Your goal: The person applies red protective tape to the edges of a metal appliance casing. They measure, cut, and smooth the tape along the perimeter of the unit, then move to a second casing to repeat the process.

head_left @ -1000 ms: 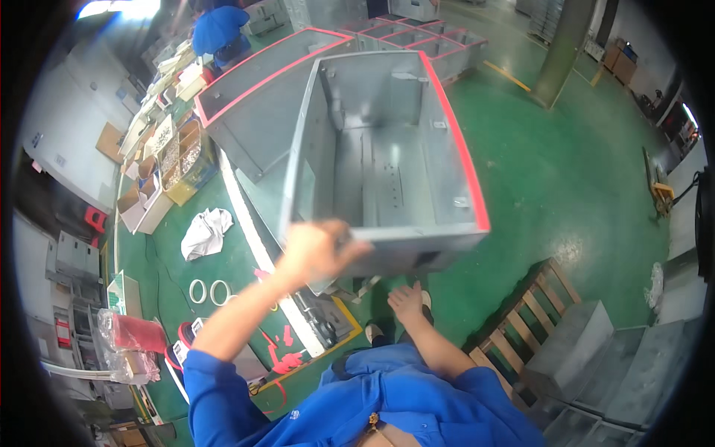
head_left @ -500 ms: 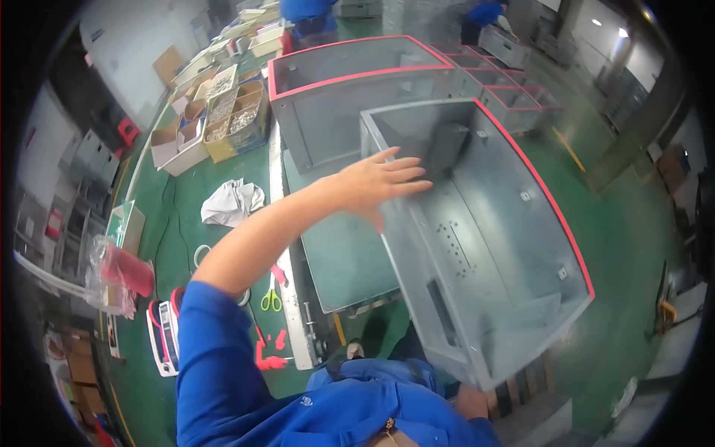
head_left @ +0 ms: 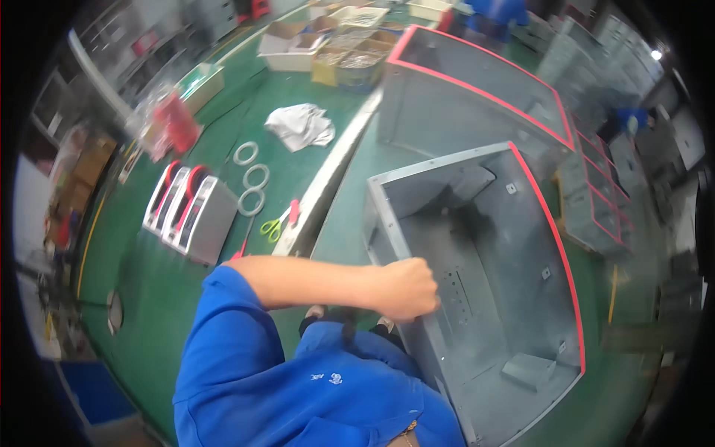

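Right now, your left hand (head_left: 409, 289) is at the left rim of the gray box (head_left: 418, 257), its fingers curled together and seemingly closed over the edge, though their tips are hidden. You can't see your right hand, so its fingers can't be told. The box sits tilted just in front of you, toward your right side, open side up. Pink tape (head_left: 558, 237) runs along its right long edge, while the left and far edges show bare metal; judging by that, it looks only partly taped, with those edges left.

Past your forearm, on the green surface to your left, lie green-handled scissors (head_left: 272, 226), rolls of white tape (head_left: 255, 177) and, further up, a white cloth (head_left: 302, 127). Behind your box stands a second box (head_left: 447, 119), its visible rim taped pink all round, seemingly done. Further off are bins of small parts (head_left: 356, 59) and a co-worker in blue (head_left: 500, 10).
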A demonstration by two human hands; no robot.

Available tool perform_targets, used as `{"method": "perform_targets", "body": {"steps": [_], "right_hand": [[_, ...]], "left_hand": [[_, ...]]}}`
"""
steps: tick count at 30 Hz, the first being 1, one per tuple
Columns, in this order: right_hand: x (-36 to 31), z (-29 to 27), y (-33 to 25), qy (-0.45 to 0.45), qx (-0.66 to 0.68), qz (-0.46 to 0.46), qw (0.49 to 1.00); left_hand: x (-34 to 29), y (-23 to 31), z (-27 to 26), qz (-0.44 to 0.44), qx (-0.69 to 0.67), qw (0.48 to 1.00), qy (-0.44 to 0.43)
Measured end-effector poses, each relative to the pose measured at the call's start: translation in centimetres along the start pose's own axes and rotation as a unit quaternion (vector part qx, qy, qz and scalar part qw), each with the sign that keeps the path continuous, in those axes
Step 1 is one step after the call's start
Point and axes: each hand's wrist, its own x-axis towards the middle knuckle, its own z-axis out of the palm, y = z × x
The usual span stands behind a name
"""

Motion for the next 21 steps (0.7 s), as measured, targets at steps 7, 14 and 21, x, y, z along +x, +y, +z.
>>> {"method": "perform_targets", "body": {"steps": [7,14,21], "right_hand": [[6.0,9.6,1.7,-0.154,-0.114,-0.011,0.981],[11.1,-0.6,0.3,-0.074,-0.139,-0.086,0.984],[15.5,-15.8,-2.9,-0.071,0.041,-0.065,0.995]], "left_hand": [[-6.7,10.0,4.3,-0.235,0.021,0.962,0.139],[-6.5,8.1,3.3,-0.267,-0.02,0.949,0.164],[-17.4,8.9,8.0,-0.254,-0.095,0.648,0.712]]}}
